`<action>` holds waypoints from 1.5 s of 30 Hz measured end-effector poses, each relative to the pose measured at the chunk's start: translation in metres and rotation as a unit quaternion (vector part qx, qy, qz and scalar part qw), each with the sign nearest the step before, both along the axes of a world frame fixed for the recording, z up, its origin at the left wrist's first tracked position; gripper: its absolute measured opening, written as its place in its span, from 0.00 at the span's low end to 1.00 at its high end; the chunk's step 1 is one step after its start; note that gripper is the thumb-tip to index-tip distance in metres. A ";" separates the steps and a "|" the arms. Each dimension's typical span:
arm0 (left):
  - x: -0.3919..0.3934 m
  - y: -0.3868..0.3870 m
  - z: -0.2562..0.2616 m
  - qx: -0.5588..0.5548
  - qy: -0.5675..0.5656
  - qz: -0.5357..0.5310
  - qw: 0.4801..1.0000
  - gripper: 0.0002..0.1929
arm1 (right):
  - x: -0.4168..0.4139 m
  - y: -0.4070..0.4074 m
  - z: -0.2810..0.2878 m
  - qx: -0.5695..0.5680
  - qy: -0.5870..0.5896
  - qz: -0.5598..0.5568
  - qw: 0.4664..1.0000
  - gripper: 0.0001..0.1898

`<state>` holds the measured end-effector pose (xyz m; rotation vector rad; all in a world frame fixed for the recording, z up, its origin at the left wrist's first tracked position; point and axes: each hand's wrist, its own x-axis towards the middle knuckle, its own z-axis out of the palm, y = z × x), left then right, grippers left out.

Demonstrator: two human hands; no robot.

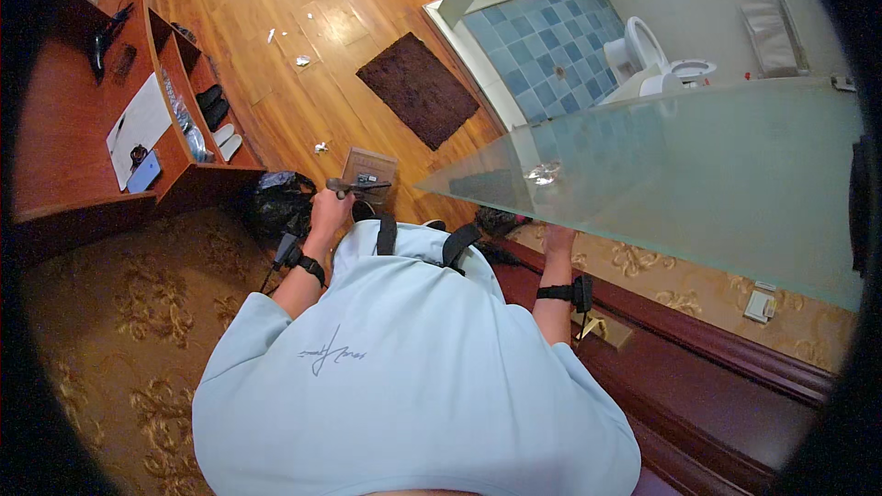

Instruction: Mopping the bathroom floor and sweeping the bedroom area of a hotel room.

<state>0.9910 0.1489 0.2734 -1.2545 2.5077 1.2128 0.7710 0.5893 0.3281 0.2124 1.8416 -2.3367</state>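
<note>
My left hand (331, 210) is closed around the dark upright handle (339, 185) of what looks like a long-handled dustpan, seen from above. Its brownish, box-like pan (370, 160) is on the wooden floor by my shoes. My right hand (559, 237) reaches to the lower edge of a frosted glass door (689, 172). The fingers are blurred behind the glass, close to a shiny metal knob (543, 173), so their grip cannot be made out. Beside it, low down, is a dark bristly thing (497, 219) with a bit of pink, partly hidden.
Crumpled white scraps (303, 60) are scattered on the wooden floor (234, 34). A brown mat (418, 89) lies before the blue-tiled bathroom (544, 41) with a toilet (644, 45). A black plastic bag (279, 203) stands beside a wooden desk (76, 151) bearing a phone (144, 173).
</note>
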 end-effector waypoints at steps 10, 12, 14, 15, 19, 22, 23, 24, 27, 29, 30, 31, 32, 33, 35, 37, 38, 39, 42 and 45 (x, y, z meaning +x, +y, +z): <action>0.000 0.005 -0.004 0.028 0.012 0.005 1.000 0.17 | 0.009 -0.066 0.097 0.390 0.085 0.132 0.907 0.14; 0.002 0.005 -0.010 0.035 -0.012 0.002 0.999 0.17 | 0.006 -0.073 0.106 0.494 0.092 0.169 0.848 0.13; 0.003 0.004 -0.016 0.016 -0.002 -0.003 1.000 0.17 | 0.003 -0.073 0.103 0.550 0.113 0.192 0.805 0.13; 0.004 0.003 -0.019 -0.003 0.009 -0.009 1.000 0.17 | 0.001 -0.072 0.098 0.479 0.066 0.183 0.856 0.14; 0.003 -0.001 -0.019 0.018 -0.023 -0.009 1.000 0.17 | -0.013 -0.073 0.062 0.507 0.142 0.137 0.839 0.15; 0.000 -0.006 -0.008 0.027 -0.007 0.005 1.000 0.16 | -0.033 -0.086 0.054 0.338 0.152 0.140 0.918 0.24; -0.001 -0.008 -0.003 0.029 0.007 0.010 1.000 0.15 | -0.039 -0.096 0.056 0.323 0.119 0.150 0.927 0.28; -0.001 -0.011 0.002 0.031 0.021 0.015 0.999 0.14 | -0.044 -0.109 0.058 0.314 0.153 0.116 0.930 0.30; -0.002 -0.023 0.010 0.041 -0.020 0.007 0.999 0.13 | -0.052 -0.149 0.077 0.331 0.188 0.090 0.920 0.36; 0.000 -0.030 0.010 0.031 -0.006 0.008 0.999 0.14 | -0.064 -0.177 0.091 0.357 0.191 0.100 0.909 0.39; 0.001 -0.034 0.008 0.024 0.000 0.004 1.000 0.14 | -0.073 -0.192 0.096 0.369 0.174 0.099 0.907 0.38; 0.002 -0.036 0.006 0.021 0.006 0.009 1.000 0.14 | -0.083 -0.207 0.098 0.387 0.157 0.102 0.903 0.38; 0.003 -0.039 0.004 0.021 0.000 0.014 1.000 0.15 | -0.094 -0.222 0.099 0.380 0.157 0.101 0.906 0.38; 0.005 -0.041 0.003 0.023 -0.019 0.015 0.999 0.15 | -0.108 -0.237 0.100 0.418 0.164 0.087 0.889 0.38; 0.007 -0.046 0.000 0.030 -0.024 0.033 0.999 0.16 | -0.139 -0.262 0.102 0.453 0.175 0.077 0.871 0.37; 0.010 -0.050 0.000 0.041 -0.044 0.050 0.997 0.17 | -0.175 -0.284 0.106 0.494 0.119 0.107 0.854 0.39; 0.011 -0.052 0.002 0.023 -0.033 0.044 0.998 0.17 | -0.194 -0.294 0.106 0.503 0.119 0.107 0.849 0.39; 0.012 -0.053 0.003 0.010 -0.028 0.038 0.999 0.17 | -0.213 -0.304 0.106 0.548 0.130 0.106 0.820 0.40; 0.014 -0.056 0.005 -0.005 -0.036 0.069 0.997 0.16 | -0.270 -0.335 0.103 0.605 0.133 0.121 0.776 0.41; 0.013 -0.057 0.004 0.009 0.025 0.119 0.993 0.16 | -0.322 -0.359 0.106 0.613 0.144 0.120 0.768 0.39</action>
